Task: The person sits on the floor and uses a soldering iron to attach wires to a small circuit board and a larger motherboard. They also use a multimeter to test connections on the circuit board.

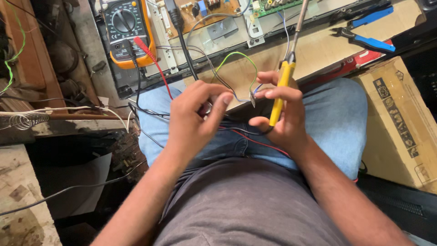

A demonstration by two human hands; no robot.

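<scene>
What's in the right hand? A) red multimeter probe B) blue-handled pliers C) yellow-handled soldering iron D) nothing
C: the right hand has its grip around the yellow-handled soldering iron, while the blue-handled pliers lie untouched on the board beyond the knees.

The right hand (283, 119) grips a yellow iron (281, 91) upright over the lap. The left hand (195, 119) pinches thin wires (236, 77) beside it, fingers (221, 104) curled. A multimeter (128, 29) and blue pliers (368, 42) lie on the bench (318, 50) beyond.
</scene>
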